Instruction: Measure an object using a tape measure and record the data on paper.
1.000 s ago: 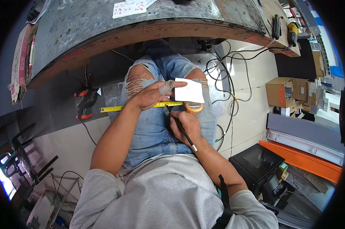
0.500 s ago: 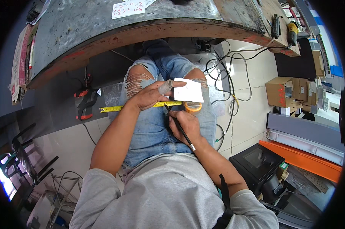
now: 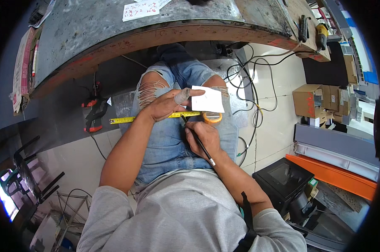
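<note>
Across my lap lies a tape measure, its yellow blade [image 3: 123, 120] pulled out and its orange case [image 3: 212, 118] at the right end. My left hand [image 3: 166, 104], a clear wrap around one finger, is closed over the blade. A white piece of paper [image 3: 208, 100] sticks out from its fingers and partly hides the case. In my right hand [image 3: 206, 136] is a slim black pen [image 3: 203, 148], tilted so that its tip comes to the blade's lower edge. The grip of my left fingertips is partly hidden.
A worn metal-topped workbench [image 3: 89, 40] stands ahead, with written paper slips [image 3: 140, 10] on it. Black cables [image 3: 257, 84] loop over the tiled floor at right, near cardboard boxes [image 3: 309, 101] and a black box [image 3: 282, 176]. A red-and-black tool [image 3: 95, 115] lies at left.
Almost everything is the same. My right hand and the pen have shifted very slightly; my left hand, the tape measure and the paper stay in place.
</note>
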`<action>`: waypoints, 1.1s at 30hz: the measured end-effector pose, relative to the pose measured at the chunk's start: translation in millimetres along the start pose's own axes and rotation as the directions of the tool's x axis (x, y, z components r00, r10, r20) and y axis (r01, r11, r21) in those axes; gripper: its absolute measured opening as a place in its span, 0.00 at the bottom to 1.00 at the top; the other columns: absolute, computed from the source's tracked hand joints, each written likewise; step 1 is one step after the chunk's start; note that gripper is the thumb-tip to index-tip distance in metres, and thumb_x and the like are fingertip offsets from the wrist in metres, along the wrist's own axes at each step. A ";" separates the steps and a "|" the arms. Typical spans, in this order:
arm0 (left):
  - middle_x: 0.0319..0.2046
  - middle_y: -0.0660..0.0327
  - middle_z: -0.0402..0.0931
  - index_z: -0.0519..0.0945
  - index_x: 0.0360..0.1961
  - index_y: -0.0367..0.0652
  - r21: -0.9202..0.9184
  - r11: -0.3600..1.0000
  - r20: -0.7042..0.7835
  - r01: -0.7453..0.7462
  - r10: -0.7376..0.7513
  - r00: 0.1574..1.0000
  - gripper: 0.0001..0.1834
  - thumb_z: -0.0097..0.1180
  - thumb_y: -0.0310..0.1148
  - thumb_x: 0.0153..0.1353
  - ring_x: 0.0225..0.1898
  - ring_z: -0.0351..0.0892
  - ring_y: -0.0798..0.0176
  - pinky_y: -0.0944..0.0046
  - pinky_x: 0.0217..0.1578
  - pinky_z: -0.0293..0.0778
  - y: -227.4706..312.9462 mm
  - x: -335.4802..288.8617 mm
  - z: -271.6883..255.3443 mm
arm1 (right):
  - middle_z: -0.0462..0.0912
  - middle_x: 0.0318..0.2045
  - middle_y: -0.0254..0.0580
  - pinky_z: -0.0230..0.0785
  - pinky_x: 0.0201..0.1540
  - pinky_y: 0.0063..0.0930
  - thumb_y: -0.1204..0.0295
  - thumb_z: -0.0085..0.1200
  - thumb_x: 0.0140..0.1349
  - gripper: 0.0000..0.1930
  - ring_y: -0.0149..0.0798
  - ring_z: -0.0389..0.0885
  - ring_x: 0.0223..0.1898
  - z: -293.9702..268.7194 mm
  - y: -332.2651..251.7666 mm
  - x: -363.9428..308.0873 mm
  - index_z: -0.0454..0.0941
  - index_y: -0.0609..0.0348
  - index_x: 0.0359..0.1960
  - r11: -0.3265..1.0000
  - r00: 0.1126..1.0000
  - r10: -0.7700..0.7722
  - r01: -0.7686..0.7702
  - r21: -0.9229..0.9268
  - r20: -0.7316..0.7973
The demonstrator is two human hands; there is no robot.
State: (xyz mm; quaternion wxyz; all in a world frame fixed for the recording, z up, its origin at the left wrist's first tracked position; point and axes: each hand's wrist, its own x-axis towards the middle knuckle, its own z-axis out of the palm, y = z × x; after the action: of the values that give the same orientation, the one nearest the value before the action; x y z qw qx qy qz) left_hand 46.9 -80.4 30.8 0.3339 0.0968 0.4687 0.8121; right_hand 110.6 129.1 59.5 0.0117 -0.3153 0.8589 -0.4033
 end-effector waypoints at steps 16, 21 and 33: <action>0.68 0.45 0.67 0.63 0.72 0.31 -0.014 1.000 0.011 -0.025 0.025 1.000 0.57 0.50 0.74 0.61 0.66 0.73 0.50 0.54 0.65 0.71 0.2 -1.1 0.5 | 0.84 0.32 0.47 0.77 0.35 0.39 0.80 0.63 0.57 0.10 0.50 0.85 0.31 -0.2 -0.9 1.1 0.80 0.59 0.41 1.000 1.000 -0.004 0.004 0.003 -0.004; 0.68 0.45 0.67 0.62 0.72 0.30 -0.003 1.000 -0.008 -0.016 0.016 1.000 0.57 0.50 0.74 0.61 0.65 0.74 0.50 0.53 0.65 0.71 -1.4 0.5 -0.3 | 0.84 0.32 0.47 0.77 0.35 0.39 0.80 0.63 0.57 0.10 0.50 0.85 0.32 1.0 0.8 0.0 0.80 0.59 0.41 1.000 1.000 -0.009 0.009 -0.003 -0.011; 0.69 0.46 0.66 0.61 0.73 0.30 0.004 1.000 -0.011 -0.018 0.018 1.000 0.57 0.49 0.73 0.62 0.67 0.72 0.50 0.54 0.66 0.70 -0.1 -0.5 0.7 | 0.84 0.32 0.46 0.76 0.35 0.39 0.81 0.63 0.55 0.11 0.50 0.85 0.32 -0.9 -0.8 1.8 0.80 0.59 0.40 1.000 1.000 -0.007 0.007 0.017 0.007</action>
State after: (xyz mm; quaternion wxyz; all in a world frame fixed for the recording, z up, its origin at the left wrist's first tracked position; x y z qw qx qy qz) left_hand 47.7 -80.2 31.2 0.3238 0.0974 0.4713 0.8146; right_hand 109.3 128.3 61.1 0.0160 -0.3194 0.8544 -0.4095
